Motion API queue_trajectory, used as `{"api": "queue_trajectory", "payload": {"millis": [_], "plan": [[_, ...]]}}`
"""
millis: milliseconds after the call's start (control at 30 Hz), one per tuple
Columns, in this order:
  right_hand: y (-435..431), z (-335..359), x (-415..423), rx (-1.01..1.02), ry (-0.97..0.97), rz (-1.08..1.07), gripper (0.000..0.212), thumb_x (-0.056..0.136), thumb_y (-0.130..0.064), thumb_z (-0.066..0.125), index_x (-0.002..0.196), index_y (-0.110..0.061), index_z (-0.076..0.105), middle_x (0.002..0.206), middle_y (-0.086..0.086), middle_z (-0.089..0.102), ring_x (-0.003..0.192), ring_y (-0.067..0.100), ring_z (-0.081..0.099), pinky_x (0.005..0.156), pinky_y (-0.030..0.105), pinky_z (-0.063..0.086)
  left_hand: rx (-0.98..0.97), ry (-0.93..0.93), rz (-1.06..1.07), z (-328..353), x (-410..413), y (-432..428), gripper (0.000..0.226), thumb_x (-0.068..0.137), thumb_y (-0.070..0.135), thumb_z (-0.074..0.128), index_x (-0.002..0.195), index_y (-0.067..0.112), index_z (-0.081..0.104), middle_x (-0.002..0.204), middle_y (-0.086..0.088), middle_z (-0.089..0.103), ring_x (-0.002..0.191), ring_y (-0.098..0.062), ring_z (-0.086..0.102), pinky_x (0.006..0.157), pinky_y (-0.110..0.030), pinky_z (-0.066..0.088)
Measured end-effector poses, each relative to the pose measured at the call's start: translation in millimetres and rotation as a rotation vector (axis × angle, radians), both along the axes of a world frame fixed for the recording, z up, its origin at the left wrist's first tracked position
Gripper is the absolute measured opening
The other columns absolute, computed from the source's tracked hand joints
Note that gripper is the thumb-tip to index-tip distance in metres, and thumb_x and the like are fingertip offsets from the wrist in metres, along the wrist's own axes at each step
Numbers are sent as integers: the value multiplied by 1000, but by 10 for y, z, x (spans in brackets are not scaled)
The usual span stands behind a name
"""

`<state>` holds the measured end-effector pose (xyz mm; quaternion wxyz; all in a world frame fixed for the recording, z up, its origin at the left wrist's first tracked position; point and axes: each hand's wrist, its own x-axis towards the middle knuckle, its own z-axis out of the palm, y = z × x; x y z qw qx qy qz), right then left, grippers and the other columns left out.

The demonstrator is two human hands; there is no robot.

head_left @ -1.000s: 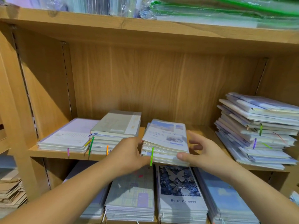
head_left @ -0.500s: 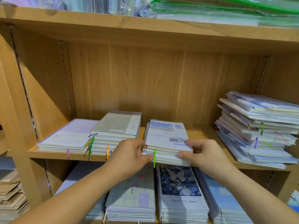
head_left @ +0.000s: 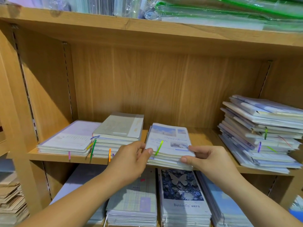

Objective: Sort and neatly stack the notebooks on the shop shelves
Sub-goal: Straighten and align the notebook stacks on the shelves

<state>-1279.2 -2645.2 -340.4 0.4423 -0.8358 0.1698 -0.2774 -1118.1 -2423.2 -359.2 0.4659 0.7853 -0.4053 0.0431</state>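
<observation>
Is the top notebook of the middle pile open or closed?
Closed: the top notebook shows its printed cover, no pages spread.

The right edge cuts off the untidy notebook pile.

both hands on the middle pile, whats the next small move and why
Probably slide it back: the left hand and right hand grip the middle stack at its front corners, and its lower notebooks jut out over the shelf edge.
</observation>
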Motion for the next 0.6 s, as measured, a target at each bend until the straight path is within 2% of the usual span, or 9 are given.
{"api": "queue_trajectory", "payload": {"millis": [67,233,300,367,400,433,467,533,600], "plan": [[-14,12,1,15,-8,-9,72,52,-51,92,115,-22,76,84,-28,75,83,-8,71,66,6,50,8,17,-8,11,-3,-19,18,102,41,55,93,28,63,66,-1,69,49,-14,63,61,-45,57],[-41,0,8,63,-20,-32,76,43,-53,94,111,-24,78,85,-23,77,83,-5,72,71,14,54,-40,26,37,-14,5,-83,16,101,38,60,89,27,59,61,-3,67,43,-13,61,52,-39,56],[-18,-15,-4,36,-25,-30,67,47,-53,94,108,-32,77,85,-24,76,83,-4,72,74,19,53,-52,17,40,-38,22,-88,14,99,40,62,91,29,62,59,-1,65,46,-12,62,53,-37,56],[-21,-51,-27,-23,-26,-38,44,54,-53,95,91,-44,75,83,-17,76,80,4,72,71,30,57,-44,-5,35,-74,71,-51,15,94,43,68,100,29,68,55,6,60,51,-7,60,55,-26,51],[-27,-67,-43,-40,-5,-43,40,55,-56,94,87,-40,75,82,-11,76,80,10,72,72,37,57,-25,-18,30,-94,91,-16,22,91,45,72,106,30,71,53,10,56,52,-3,56,53,-17,45],[-33,-86,-55,-50,21,-29,42,57,-58,93,87,-33,76,82,-7,75,81,16,71,76,44,57,-7,-28,24,-108,99,16,31,87,46,77,113,30,72,53,13,53,52,-1,52,53,-12,40],[-29,-109,-64,-56,50,8,41,62,-57,91,92,-33,78,84,-6,76,82,22,71,79,46,57,-4,-37,18,-118,106,41,40,83,47,80,119,31,73,55,16,53,53,1,51,55,-10,39],[24,-153,-74,-53,50,75,29,72,-52,87,99,-45,79,88,-6,78,85,26,70,78,44,57,-44,-49,25,-138,102,67,49,79,44,85,124,29,73,65,17,61,60,3,55,60,-7,40],[82,-191,-73,-19,-10,65,24,75,-48,85,98,-43,80,89,-6,78,81,24,68,71,39,55,-94,-52,41,-153,74,56,47,78,41,87,121,28,75,77,17,65,66,2,58,62,-8,43]]}}
